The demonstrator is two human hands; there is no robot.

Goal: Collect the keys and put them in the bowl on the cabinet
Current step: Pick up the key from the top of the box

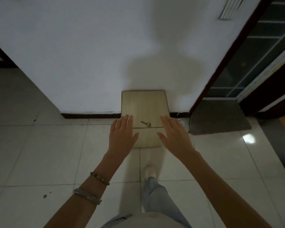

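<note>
Nearest the camera, a pale garment and light blue trouser legs (156, 199) fill the lower centre; one pale shoe (150, 171) is planted on the white tiled floor (39, 153), blurred. Both bare forearms reach forward from the lower corners; the left wrist carries a beaded bracelet (99, 178) and, nearer the elbow, a pale bangle (87, 196). The left hand (122, 135) is held flat, palm down, fingers (126, 120) extended and close together, thumb spread toward the centre, grasping nothing; the right hand (174, 134) mirrors it, fingers (169, 122) straight and released, thumb angled inward, likewise empty. Between the two hands lies a single brass-coloured key (145, 123), resting on top of a low, light wooden cabinet (143, 104), near its front edge and clear of both hands; whether the hands touch the cabinet top or hover above it cannot be told. The cabinet stands against a white wall (89, 55), beside a dark skirting strip (90, 115) at floor level. To the right of the cabinet a grey doormat (219, 117) lies before a dark red door frame (229, 55); beyond the frame, dark tiles with pale joints are visible. A shadow of the person falls on the wall above the cabinet; a ribbed white vent (229, 9) sits high on the wall at upper right.
</note>
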